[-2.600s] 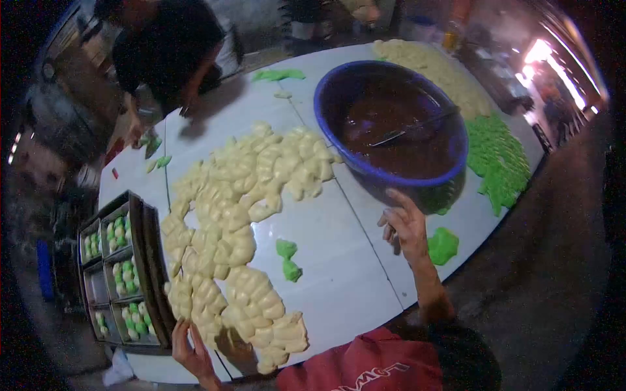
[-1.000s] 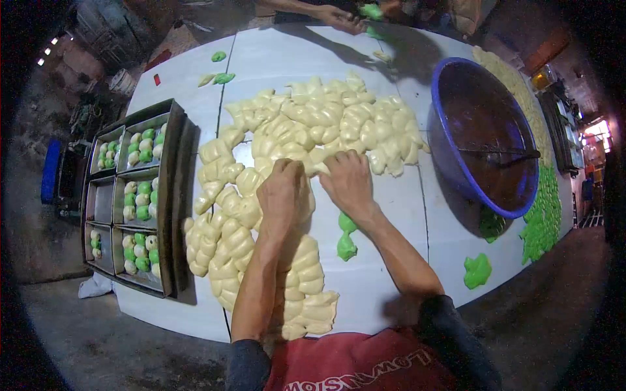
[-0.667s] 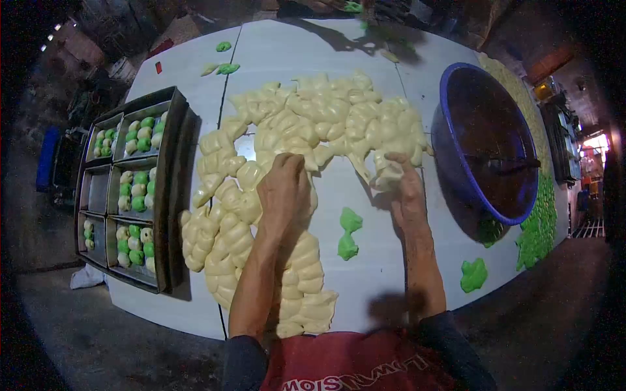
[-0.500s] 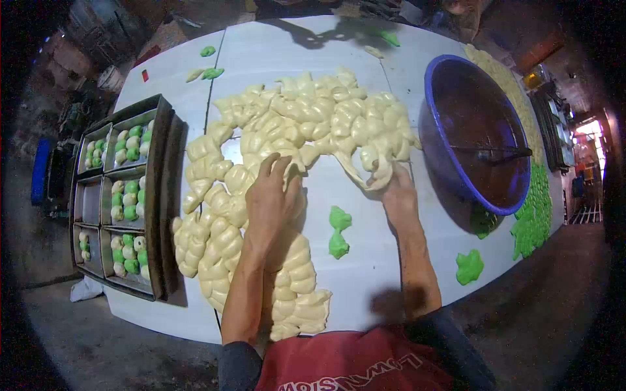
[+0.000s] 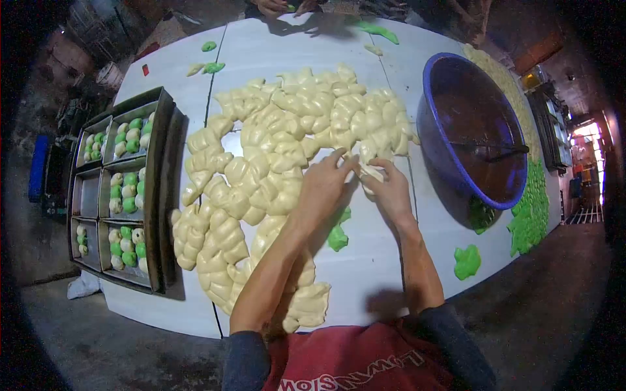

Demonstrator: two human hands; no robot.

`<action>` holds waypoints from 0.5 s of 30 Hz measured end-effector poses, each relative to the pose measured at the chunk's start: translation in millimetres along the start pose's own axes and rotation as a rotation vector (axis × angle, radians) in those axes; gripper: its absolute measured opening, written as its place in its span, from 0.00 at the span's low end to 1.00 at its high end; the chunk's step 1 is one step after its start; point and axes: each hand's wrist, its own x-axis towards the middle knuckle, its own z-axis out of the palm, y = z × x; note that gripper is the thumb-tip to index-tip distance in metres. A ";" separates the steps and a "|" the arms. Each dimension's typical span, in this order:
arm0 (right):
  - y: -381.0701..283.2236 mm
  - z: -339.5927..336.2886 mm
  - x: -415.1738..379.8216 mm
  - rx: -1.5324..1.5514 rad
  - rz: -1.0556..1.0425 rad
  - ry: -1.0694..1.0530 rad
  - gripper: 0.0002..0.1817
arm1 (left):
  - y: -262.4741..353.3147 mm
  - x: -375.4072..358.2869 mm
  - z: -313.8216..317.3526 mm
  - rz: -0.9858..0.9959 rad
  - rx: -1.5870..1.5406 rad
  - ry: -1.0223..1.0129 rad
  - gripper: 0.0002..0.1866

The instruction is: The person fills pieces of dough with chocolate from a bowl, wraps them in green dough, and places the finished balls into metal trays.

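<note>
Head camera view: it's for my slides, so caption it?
Left hand and right hand at pale dough, beside a blue basin.

Dough [image 5: 261,153] sprawled across the middle of the counter [image 5: 365,280]; left of it, dough balls [image 5: 129,192] sat in a compartmented tray [image 5: 90,194], and a basin [image 5: 435,153] stood right.

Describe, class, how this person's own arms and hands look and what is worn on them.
Short dark blue-grey sleeves end near the elbows, below which the forearms are bare. The left hand and right hand are five-fingered, without gloves; no watch or bracelet shows.
</note>
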 end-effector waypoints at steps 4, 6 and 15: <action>6.5 -14.5 -10.5 0.263 0.107 -0.102 0.18 | -0.8 9.0 38.3 0.090 -0.028 -0.048 0.18; 8.4 -25.3 -22.2 0.416 0.157 -0.180 0.15 | -8.2 8.5 40.5 0.146 -0.009 -0.091 0.18; 12.7 -74.8 -93.3 0.807 0.051 -0.250 0.11 | 7.8 6.3 34.0 0.087 0.183 -0.168 0.18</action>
